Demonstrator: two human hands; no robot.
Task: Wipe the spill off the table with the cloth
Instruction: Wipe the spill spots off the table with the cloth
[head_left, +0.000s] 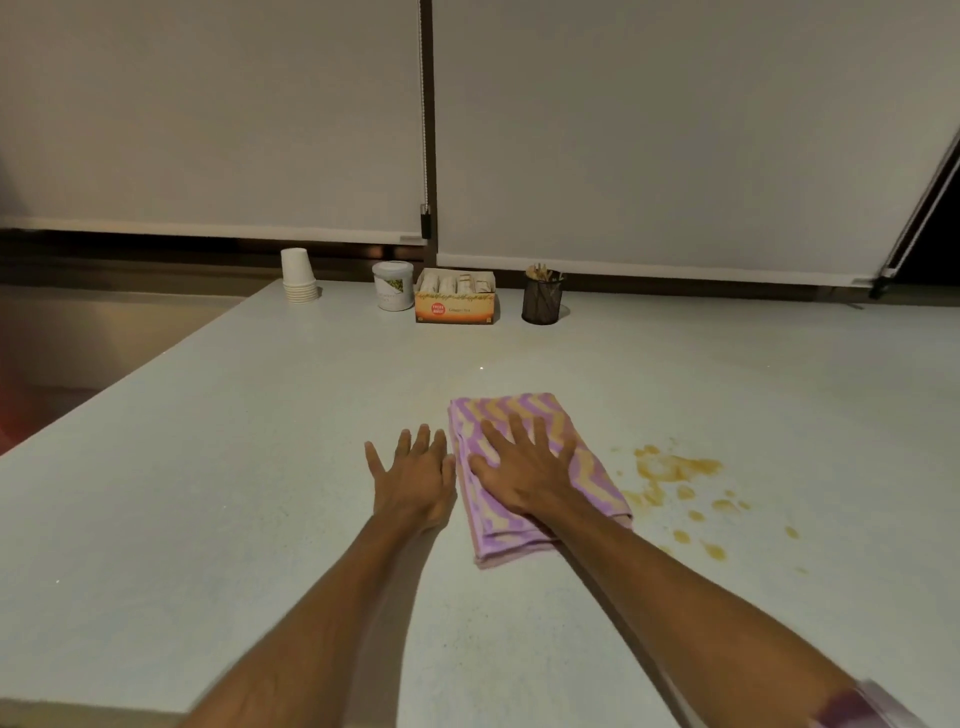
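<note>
A folded cloth (592, 467) with purple and orange zigzag stripes lies on the pale table (218, 499). My right hand (524, 470) rests flat on top of it, fingers spread. My left hand (413, 478) lies flat on the bare table just left of the cloth, fingers apart, its little-finger side almost touching the cloth's edge. An orange-yellow spill (675, 467) of blotches and drops spreads over the table just right of the cloth, apart from it.
Along the table's far edge stand a stack of white paper cups (298, 275), a white jar (393, 286), an orange box of tea bags (455, 297) and a dark mesh holder with sticks (542, 297). Roller blinds hang behind. The table's left edge runs diagonally.
</note>
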